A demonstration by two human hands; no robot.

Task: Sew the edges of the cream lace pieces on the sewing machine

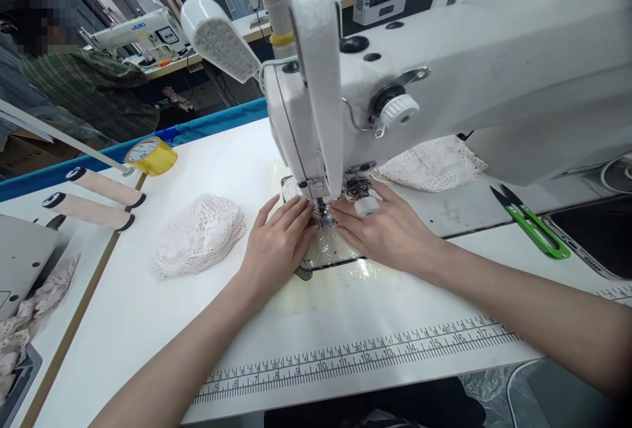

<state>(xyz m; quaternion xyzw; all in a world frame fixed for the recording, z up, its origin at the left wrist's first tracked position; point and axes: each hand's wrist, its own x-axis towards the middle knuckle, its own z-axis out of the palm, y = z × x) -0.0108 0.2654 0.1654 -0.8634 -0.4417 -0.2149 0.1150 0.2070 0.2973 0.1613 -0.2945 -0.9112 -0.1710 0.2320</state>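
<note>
A small piece of white lace (292,189) lies under the presser foot (326,222) of a white sewing machine (316,85), mostly hidden by my fingers and the machine head. To the left of the needle, my left hand (276,237) rests with fingers stretched flat, tips on the lace. From the right, my right hand (390,227) reaches in beside the presser foot, fingers spread and tips close to the lace. Some of its fingers are hidden behind the machine's knob. Stacked lace pieces (200,236) sit left of my left hand, and more lace (432,163) lies behind the machine arm.
Green-handled thread snips (536,224) and a dark-screened phone (597,230) lie at the right. Yellow tape (152,156) and two thread cones (91,211) are at the left. A printed ruler (345,359) runs along the front edge. Another person (83,85) sits beyond, near other machines.
</note>
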